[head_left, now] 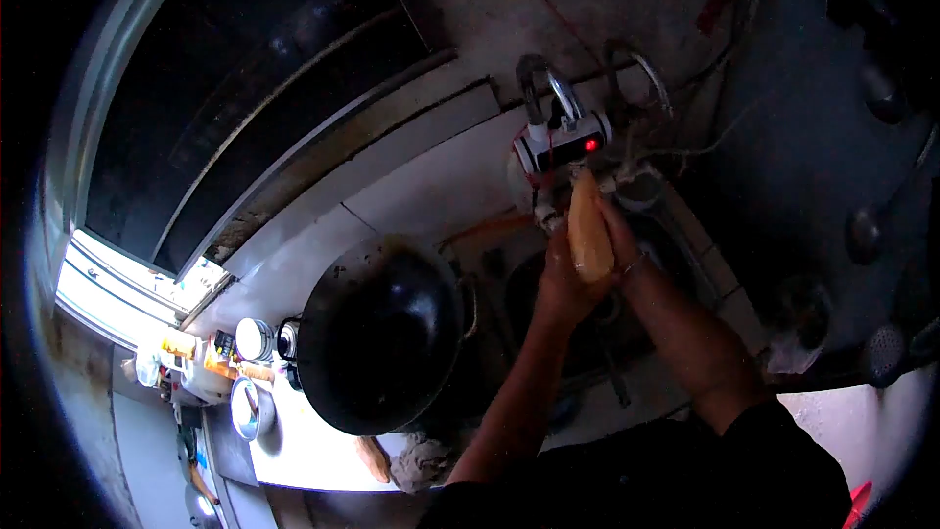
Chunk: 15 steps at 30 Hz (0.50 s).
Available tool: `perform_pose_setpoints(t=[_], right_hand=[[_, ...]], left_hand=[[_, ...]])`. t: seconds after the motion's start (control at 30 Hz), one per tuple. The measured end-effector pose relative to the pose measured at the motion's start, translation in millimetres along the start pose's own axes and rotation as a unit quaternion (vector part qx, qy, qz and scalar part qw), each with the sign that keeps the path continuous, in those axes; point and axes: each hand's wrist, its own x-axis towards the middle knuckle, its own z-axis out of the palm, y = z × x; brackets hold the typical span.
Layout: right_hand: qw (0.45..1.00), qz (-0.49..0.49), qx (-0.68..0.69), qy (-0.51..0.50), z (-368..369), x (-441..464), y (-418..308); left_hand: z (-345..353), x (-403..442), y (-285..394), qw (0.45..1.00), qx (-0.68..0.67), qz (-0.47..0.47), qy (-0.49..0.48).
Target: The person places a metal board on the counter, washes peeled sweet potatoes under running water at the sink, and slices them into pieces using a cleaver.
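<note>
A long, pale orange vegetable (589, 235) is held upright between both hands, over the dark sink (524, 304). My left hand (565, 279) is closed round its lower left side. Against its right side lies my right hand (623, 240), with its fingers wrapped along it. The top end of the vegetable is right under the tap unit (568, 144), which shows a red light. Whether water is running cannot be made out in the dim light.
A large black wok (382, 333) stands left of the sink. Beyond it are jars (253, 341), a metal bowl (252, 409), a crumpled cloth (421, 460) and another orange piece (372, 458). Ladles (866, 235) hang at the far right.
</note>
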Motion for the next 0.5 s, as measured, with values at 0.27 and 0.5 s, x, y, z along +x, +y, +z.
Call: perform_pose_setpoints(t=[0.27,0.5], right_hand=[[1.000,-0.007,-0.009,0.010,-1,8,-1],[0.997,0.053,-0.002,0.049,0,3,-5]], left_hand=[[-2,7,6,0.997,0.054,-0.060,-0.017],[-9,5,16,0.987,0.146,-0.055,-0.036]])
